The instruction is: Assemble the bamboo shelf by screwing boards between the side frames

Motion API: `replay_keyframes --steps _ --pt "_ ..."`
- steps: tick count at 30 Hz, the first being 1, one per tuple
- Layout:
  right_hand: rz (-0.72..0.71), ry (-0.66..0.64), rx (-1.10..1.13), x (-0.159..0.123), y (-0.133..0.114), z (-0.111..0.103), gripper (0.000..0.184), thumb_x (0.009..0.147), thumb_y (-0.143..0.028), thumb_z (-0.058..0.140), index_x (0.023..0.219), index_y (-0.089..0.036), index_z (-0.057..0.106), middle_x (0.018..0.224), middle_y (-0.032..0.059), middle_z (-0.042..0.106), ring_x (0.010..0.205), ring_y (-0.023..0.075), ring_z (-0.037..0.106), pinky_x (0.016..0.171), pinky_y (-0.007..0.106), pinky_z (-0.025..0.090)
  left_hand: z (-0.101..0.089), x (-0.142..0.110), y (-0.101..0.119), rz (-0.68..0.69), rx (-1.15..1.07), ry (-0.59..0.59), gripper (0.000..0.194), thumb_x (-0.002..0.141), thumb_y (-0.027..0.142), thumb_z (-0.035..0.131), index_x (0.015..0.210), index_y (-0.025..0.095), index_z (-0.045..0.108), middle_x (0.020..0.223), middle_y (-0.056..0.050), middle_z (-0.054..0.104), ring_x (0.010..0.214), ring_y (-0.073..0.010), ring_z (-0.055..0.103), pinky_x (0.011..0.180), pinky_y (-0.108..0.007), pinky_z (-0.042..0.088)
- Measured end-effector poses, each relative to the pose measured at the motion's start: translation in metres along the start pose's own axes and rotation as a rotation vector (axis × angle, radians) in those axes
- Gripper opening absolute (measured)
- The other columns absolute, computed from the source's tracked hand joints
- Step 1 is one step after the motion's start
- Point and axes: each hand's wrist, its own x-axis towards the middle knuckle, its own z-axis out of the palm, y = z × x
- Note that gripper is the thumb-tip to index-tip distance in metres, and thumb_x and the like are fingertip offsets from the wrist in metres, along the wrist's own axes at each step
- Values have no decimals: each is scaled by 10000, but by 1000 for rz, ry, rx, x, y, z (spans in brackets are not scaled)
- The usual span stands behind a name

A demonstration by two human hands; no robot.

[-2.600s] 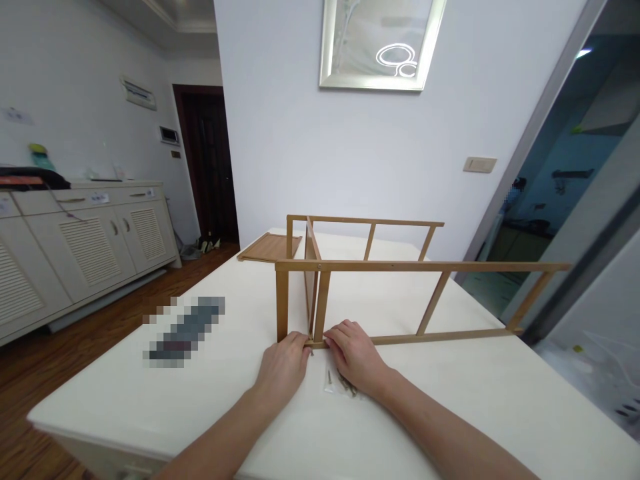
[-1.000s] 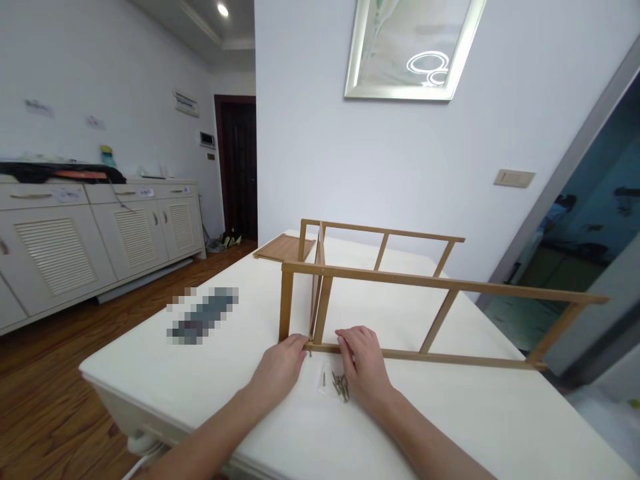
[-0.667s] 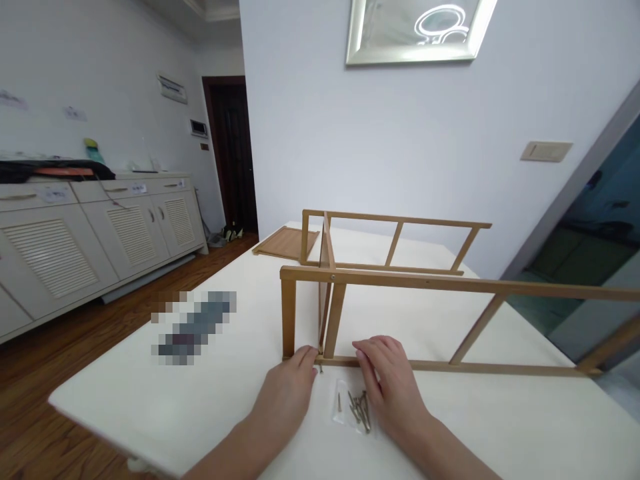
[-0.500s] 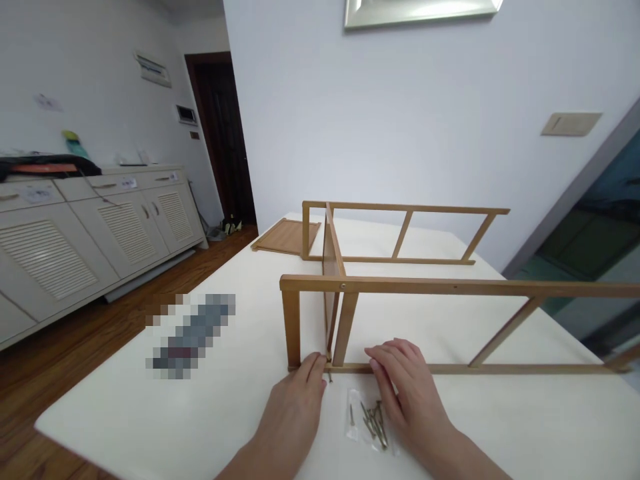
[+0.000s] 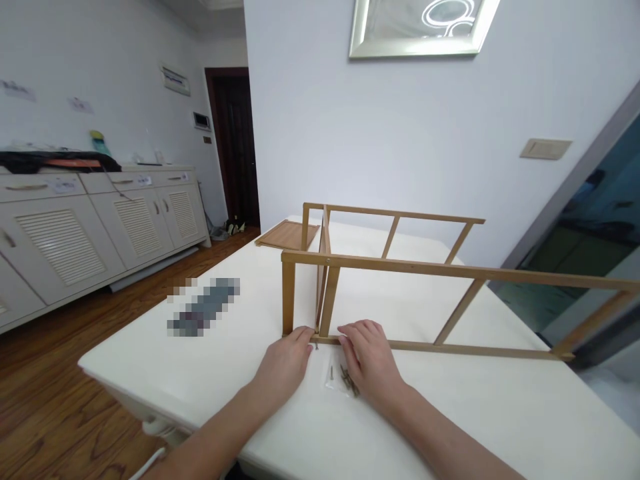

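A wooden frame [image 5: 400, 265], two ladder-like sides joined by an upright slatted panel [image 5: 323, 273], rests on its long edge on the white table [image 5: 230, 393]. My left hand [image 5: 285, 360] is closed on its near bottom rail, left of the panel's lower end. A screw [image 5: 317, 346] sticks out of that rail beside my fingertips. To the right, my right hand [image 5: 370, 357] has its fingers curled over the same rail. A clear plastic bag [image 5: 331, 381] holding several screws [image 5: 346, 378] lies between my hands, partly covered by the right one.
A flat wooden panel [image 5: 287, 235] lies at the table's far left corner. Left on the table is a blurred-out dark object [image 5: 205, 307]. A white cabinet [image 5: 135, 227] stands along the left wall. The wall with a picture frame [image 5: 415, 48] rises behind the table.
My view has tilted up and shifted, so the table and frame appear smaller and more of the table's front edge shows. Both hands stay at the same places on the bottom rail.
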Motion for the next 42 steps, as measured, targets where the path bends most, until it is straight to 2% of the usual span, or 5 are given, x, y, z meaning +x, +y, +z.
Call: replay_keyframes --steps 7,21,29,36,42 --pt "22 -119 -72 3 3 1 139 940 -149 482 991 -180 607 930 77 667 883 216 546 808 372 400 -5 0 2 -8 -31 -22 370 962 192 373 1279 154 561 1302 -89 628 1113 -215 632 965 -331 485" --pt "-48 -112 -88 5 -2 20 145 901 -98 491 873 -196 594 835 38 650 812 184 546 743 322 401 -7 9 -5 30 -157 -36 315 910 157 440 1162 177 626 1157 -83 676 1070 -214 633 918 -304 452" --pt "30 -37 -49 8 1 7 145 911 -115 476 894 -202 590 875 54 657 853 195 544 776 343 411 -10 17 -5 26 -78 -102 286 911 138 438 1102 171 648 1110 -87 667 1031 -219 633 887 -301 457" --pt "-9 -166 -94 5 -9 12 87 852 -137 580 906 -200 606 883 47 637 859 198 528 778 348 406 -5 16 -3 16 -39 -51 281 945 163 388 1089 187 627 1110 -77 672 997 -217 650 848 -307 467" --pt "18 -184 -126 4 -13 19 39 843 -178 626 863 -206 608 874 42 622 870 196 520 773 342 402 -3 17 -3 -27 -43 -36 402 917 136 424 1314 194 458 1206 -108 672 1034 -230 666 819 -306 476"
